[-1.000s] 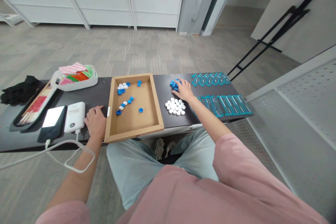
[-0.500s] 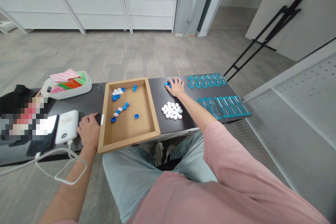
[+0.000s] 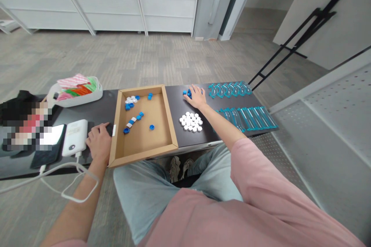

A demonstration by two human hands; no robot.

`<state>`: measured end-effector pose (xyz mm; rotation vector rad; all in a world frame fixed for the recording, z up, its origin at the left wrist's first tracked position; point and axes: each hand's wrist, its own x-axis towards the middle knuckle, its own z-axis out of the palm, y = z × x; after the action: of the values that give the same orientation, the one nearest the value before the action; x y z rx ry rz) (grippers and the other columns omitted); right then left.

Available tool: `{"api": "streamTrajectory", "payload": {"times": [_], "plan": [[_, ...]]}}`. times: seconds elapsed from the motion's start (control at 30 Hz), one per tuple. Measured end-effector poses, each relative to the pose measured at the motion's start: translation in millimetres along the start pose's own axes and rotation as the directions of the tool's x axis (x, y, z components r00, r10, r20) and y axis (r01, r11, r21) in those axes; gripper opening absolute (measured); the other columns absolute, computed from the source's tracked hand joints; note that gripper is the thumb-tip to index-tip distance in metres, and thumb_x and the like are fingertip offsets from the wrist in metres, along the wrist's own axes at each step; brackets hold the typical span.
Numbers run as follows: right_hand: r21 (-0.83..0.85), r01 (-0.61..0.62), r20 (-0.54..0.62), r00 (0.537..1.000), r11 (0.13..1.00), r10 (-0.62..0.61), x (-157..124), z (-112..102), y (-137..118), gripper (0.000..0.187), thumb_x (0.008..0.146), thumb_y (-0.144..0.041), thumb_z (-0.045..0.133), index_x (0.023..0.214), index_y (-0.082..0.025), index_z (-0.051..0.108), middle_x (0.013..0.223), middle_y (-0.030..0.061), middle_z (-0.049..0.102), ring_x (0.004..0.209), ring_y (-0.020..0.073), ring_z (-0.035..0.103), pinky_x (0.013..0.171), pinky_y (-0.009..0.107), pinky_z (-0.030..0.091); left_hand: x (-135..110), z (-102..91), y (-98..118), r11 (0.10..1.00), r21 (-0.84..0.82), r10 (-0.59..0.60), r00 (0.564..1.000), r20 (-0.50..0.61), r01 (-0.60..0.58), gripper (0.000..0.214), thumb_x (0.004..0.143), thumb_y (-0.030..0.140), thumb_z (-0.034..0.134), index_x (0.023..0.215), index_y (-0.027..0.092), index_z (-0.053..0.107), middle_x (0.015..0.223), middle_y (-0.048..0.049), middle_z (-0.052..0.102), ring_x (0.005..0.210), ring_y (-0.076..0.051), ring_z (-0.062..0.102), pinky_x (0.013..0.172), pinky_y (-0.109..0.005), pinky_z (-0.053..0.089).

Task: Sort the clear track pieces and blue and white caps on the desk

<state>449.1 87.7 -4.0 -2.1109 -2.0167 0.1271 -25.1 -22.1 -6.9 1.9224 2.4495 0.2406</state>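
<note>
My right hand [image 3: 197,98] reaches across the black table [image 3: 185,137] and lies over a small pile of blue hexagonal pieces [image 3: 186,93], fingers spread on them. Just in front of it sits a cluster of white hexagonal pieces [image 3: 190,121]. A shallow cardboard tray [image 3: 145,148] in the middle holds several loose blue and white pieces [image 3: 133,119]. My left hand [image 3: 98,142] rests on the table against the tray's left wall, fingers curled loosely with nothing visible in them.
Two rows of clear teal curved strips [image 3: 246,117] lie at the table's right end. A white power bank [image 3: 74,137] with a cable, a phone [image 3: 48,146] and a white basket of coloured packets [image 3: 75,90] stand at the left. My knees are under the front edge.
My right hand has slid a little farther over the blue pile and now covers more of it. The view has shifted slightly. My left hand stays by the tray.
</note>
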Motion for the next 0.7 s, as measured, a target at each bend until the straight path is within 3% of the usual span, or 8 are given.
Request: {"api": "streamTrajectory", "payload": {"times": [0.1,0.27,0.43,0.53,0.7], "plan": [[-0.014,0.002,0.054,0.999,1.000,-0.001,-5,-3,1,0.078,0.119,-0.055,0.048,0.183,-0.011,0.045,0.193,0.0205,0.037,0.179,0.0378,0.033,0.148,0.063,0.016,0,-0.2,0,1.000,0.014,-0.005,1.000,0.005,0.005,0.065,0.120,0.034,0.022,0.164,0.010,0.063,0.158,-0.0321,0.061,0.144,-0.046,0.061,0.116,-0.055,0.049],[-0.032,0.007,0.091,0.996,0.999,-0.004,-11,-7,1,0.080,0.120,-0.054,0.046,0.188,-0.013,0.036,0.197,0.0171,0.030,0.181,0.0377,0.029,0.149,0.061,0.015,0,-0.3,1,1.000,0.020,0.010,1.000,-0.011,-0.010,0.066,0.120,0.035,0.019,0.162,0.011,0.063,0.156,-0.0328,0.061,0.143,-0.047,0.062,0.112,-0.057,0.051],[-0.053,0.120,0.082,0.990,0.991,-0.115,-11,-6,-5,0.072,0.120,-0.054,0.051,0.185,-0.022,0.047,0.196,0.0150,0.033,0.181,0.0367,0.030,0.149,0.062,0.015,1,1.3,0,0.999,0.034,0.000,1.000,-0.003,0.000,0.062,0.120,0.033,0.023,0.162,0.013,0.063,0.157,-0.0303,0.062,0.143,-0.045,0.062,0.113,-0.056,0.051],[-0.065,0.124,0.072,0.990,0.990,-0.119,-11,-6,-6,0.073,0.120,-0.055,0.052,0.182,-0.019,0.050,0.196,0.0179,0.032,0.180,0.0375,0.031,0.149,0.062,0.015,2,5.8,-3,1.000,0.031,0.005,1.000,-0.019,-0.004,0.059,0.120,0.032,0.024,0.161,0.015,0.064,0.156,-0.0287,0.063,0.141,-0.044,0.061,0.112,-0.056,0.052],[-0.039,0.104,0.032,0.994,0.994,-0.103,-15,-14,-8,0.077,0.119,-0.056,0.052,0.180,-0.009,0.050,0.194,0.0247,0.033,0.178,0.0408,0.033,0.147,0.063,0.015,4,12.1,-9,0.999,0.012,0.033,0.999,-0.023,-0.033,0.062,0.121,0.031,0.021,0.163,0.008,0.062,0.156,-0.0325,0.060,0.141,-0.045,0.060,0.114,-0.059,0.050]]}}
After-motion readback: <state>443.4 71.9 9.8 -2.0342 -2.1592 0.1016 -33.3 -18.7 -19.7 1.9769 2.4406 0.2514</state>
